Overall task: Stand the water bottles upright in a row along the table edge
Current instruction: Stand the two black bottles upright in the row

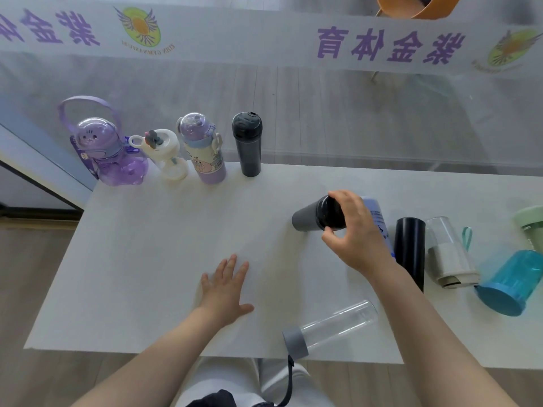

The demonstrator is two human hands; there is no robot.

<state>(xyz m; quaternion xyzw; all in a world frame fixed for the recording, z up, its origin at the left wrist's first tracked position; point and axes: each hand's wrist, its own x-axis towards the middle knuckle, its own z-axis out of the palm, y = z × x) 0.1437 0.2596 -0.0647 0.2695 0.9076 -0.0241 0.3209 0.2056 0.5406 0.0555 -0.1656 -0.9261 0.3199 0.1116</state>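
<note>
Along the far edge of the white table [164, 259] several bottles stand upright: a purple bear bottle [111, 154], a small white one [166, 155], a lilac cartoon bottle [205, 149] and a dark grey one [248, 143]. My right hand [357, 230] grips the black cap end of a grey bottle [307, 220], which is tilted on its side above the table. My left hand [227, 289] rests flat on the table with fingers spread. A clear bottle with a grey cap [332, 326] lies on its side near the front edge.
To the right lie a blue-and-white bottle [379, 218], a black flask [410, 248], a clear glass with a white sleeve [449, 254] and a teal bottle [512, 282]; a pale green one [531, 223] sits at the far right. A glass wall with a banner stands behind the table.
</note>
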